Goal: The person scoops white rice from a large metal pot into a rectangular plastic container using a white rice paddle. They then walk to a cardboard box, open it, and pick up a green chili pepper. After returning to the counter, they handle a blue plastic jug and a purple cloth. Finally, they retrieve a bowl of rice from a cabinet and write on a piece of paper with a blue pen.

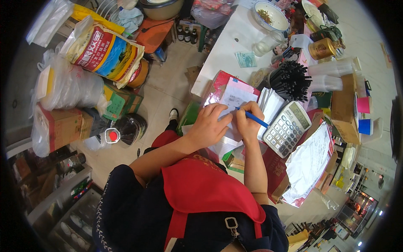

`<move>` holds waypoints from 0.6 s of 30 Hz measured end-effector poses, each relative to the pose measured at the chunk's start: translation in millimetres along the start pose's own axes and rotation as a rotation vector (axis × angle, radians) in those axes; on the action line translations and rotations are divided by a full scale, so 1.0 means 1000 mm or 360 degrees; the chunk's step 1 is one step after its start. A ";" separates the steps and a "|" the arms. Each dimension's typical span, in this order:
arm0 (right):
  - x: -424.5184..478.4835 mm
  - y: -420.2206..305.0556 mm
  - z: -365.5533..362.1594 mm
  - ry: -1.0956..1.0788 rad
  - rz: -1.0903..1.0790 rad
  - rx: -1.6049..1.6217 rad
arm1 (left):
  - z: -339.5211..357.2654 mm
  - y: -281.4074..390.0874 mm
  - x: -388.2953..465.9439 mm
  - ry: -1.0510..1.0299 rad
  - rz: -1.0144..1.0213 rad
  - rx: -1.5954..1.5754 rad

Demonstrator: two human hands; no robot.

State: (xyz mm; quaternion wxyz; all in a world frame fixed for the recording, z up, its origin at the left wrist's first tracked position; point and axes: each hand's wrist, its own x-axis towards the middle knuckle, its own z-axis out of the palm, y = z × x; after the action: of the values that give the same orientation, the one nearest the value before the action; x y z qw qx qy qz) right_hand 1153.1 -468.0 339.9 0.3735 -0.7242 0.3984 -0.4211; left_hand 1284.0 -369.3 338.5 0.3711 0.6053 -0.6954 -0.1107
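Note:
In my right hand [249,121] is a blue pen [256,119], its tip on a small paper pad [236,94] that bears handwriting. My left hand [211,124] lies over the pad's lower left part, fingers bent and apart, holding nothing that I can see. The pad rests on a red box or folder [217,86]. Just right of my right hand are a stack of folded white papers [267,105] and a large-key calculator [286,129]. Further up the white table [217,53] lie a few greenish banknotes [246,59].
A bundle of black straws [289,80], a glass jar [268,43], a patterned bowl [271,15] and stacked plastic cups [333,67] stand beyond. Crumpled written sheets [310,163] lie at right. On the left are a rice sack [107,53], cartons [59,126] and a large dark bottle [130,129].

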 end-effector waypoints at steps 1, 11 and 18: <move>-0.001 0.002 -0.001 0.0002 0.0017 0.0025 | 0.001 0.000 0.000 0.0001 0.0000 -0.0001; 0.000 0.003 0.003 0.0200 0.0257 0.0299 | -0.001 0.002 0.002 0.0011 0.0022 0.0006; 0.007 -0.028 -0.029 -0.0216 -0.0451 -0.0552 | -0.001 0.003 0.003 -0.0028 0.0011 0.0019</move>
State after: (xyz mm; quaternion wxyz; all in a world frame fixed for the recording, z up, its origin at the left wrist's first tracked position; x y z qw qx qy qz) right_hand 1137.0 -469.2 377.3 0.2066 -0.8528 0.3332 -0.3450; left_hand 1282.3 -370.6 342.5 0.3618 0.6040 -0.7015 -0.1105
